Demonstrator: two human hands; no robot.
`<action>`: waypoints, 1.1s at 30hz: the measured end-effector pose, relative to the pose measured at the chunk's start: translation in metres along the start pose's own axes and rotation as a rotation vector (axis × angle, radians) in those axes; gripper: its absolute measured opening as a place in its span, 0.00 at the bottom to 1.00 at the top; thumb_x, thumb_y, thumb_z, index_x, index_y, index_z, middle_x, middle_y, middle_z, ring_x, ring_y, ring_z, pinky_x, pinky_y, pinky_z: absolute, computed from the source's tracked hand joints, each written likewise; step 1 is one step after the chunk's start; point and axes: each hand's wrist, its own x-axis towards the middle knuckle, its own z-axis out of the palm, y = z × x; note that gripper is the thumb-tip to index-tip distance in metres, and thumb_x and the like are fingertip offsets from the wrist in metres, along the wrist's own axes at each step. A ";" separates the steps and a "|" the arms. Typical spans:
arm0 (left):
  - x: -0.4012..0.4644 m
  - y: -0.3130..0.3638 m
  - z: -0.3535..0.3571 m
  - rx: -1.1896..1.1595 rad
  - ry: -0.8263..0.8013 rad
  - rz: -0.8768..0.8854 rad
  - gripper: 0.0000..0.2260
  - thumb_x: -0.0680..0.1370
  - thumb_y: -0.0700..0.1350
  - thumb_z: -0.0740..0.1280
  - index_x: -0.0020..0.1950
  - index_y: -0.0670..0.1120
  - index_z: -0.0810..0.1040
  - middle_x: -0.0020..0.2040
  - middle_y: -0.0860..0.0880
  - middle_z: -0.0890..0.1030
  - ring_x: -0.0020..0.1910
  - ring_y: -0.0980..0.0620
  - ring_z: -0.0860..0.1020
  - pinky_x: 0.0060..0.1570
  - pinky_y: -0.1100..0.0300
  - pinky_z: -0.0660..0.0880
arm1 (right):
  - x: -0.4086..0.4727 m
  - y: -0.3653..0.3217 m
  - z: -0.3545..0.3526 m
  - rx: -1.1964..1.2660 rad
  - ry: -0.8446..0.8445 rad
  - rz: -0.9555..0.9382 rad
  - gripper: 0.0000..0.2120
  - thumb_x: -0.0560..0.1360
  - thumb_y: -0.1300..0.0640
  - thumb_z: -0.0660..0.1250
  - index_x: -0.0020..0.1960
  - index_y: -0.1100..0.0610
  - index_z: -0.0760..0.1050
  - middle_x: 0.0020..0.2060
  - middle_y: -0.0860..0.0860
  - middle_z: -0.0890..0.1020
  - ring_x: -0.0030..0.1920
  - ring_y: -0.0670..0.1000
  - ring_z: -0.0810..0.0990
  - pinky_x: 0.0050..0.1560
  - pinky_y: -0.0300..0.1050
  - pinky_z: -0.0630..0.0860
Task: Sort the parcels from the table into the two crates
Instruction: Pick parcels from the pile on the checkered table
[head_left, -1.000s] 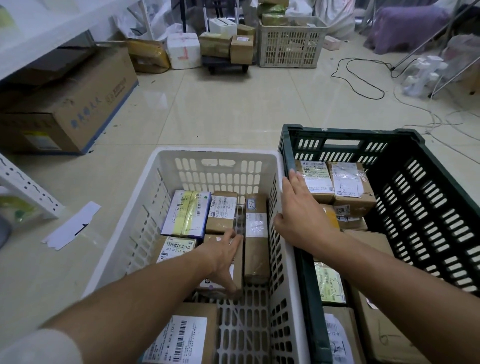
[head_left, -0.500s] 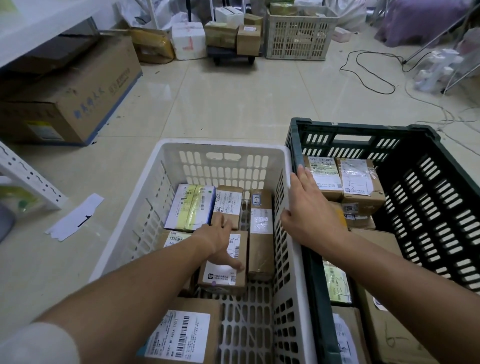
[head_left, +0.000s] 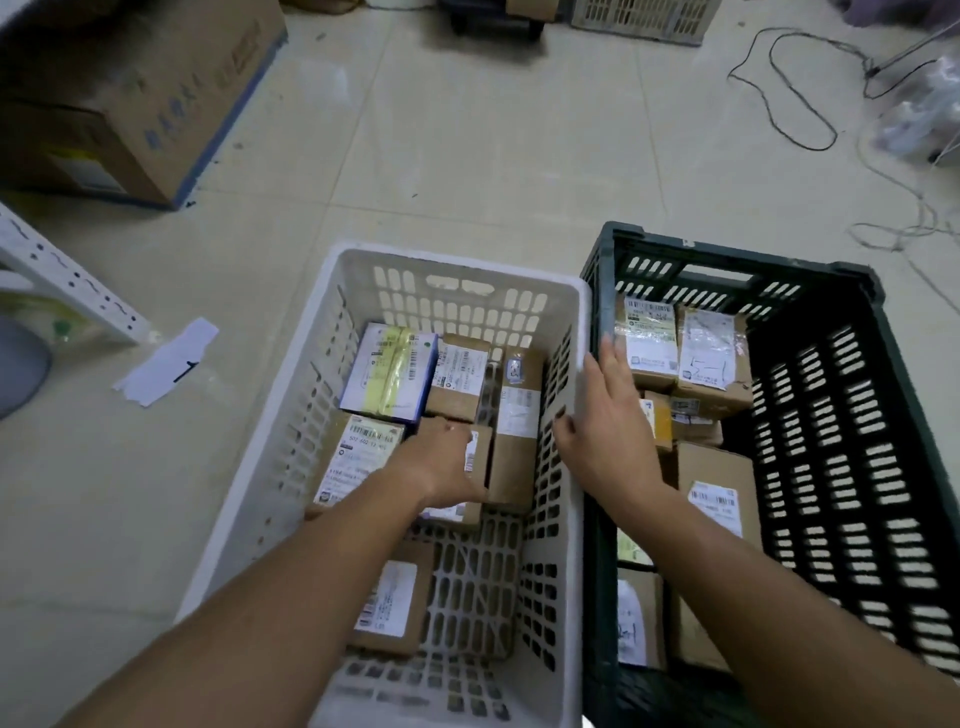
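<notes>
Far left of frame: big cardboard carton (head_left: 130, 98) on the floor, paper scrap (head_left: 166, 369) lower down, not part of the job.

Centre: white crate (head_left: 249, 499) on the floor, parcels packed along its far half. Blue-and-white box with yellow tape (head_left: 387, 371) sits at the back left, labelled brown parcel (head_left: 358, 457) just in front of it, tall narrow brown parcel (head_left: 517, 431) against the right wall. Left hand (head_left: 441, 467) lies on top of a small brown parcel (head_left: 475, 454) mid-crate, fingers curled down over its top and far edge; thumb not visible.

These look like stiff taped cardboard, small, probably light, tape likely a bit slick. Best taken across the short sides, thumb one side, fingers the other, not by the label.

Right of centre: right hand (head_left: 608, 426) rests on the white crate's right rim, fingers straight and spread, holding nothing, seemingly steadying the crate.

Right: dark green crate (head_left: 852, 426) touching the white one, brown parcels inside, two labelled ones (head_left: 680, 348) at the back. Table not in view.
</notes>
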 end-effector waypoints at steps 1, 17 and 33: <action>-0.017 0.001 -0.006 -0.006 -0.010 0.000 0.40 0.73 0.61 0.76 0.80 0.49 0.65 0.80 0.45 0.62 0.74 0.42 0.71 0.69 0.48 0.73 | -0.001 -0.002 -0.006 -0.040 -0.062 0.006 0.37 0.81 0.57 0.63 0.83 0.60 0.48 0.83 0.57 0.43 0.82 0.53 0.36 0.79 0.47 0.41; -0.388 0.105 -0.380 0.080 0.097 0.165 0.24 0.80 0.59 0.69 0.75 0.57 0.73 0.74 0.52 0.74 0.69 0.49 0.74 0.65 0.52 0.74 | -0.029 -0.264 -0.404 -0.401 -0.609 -0.163 0.26 0.80 0.46 0.63 0.75 0.54 0.63 0.66 0.57 0.76 0.65 0.60 0.75 0.63 0.56 0.76; -0.792 0.084 -0.539 -0.157 0.695 -0.072 0.29 0.78 0.68 0.64 0.78 0.64 0.66 0.75 0.64 0.68 0.74 0.59 0.68 0.71 0.58 0.68 | -0.142 -0.542 -0.739 -0.257 -0.463 -0.785 0.35 0.81 0.37 0.61 0.82 0.46 0.52 0.78 0.47 0.66 0.75 0.51 0.68 0.70 0.47 0.69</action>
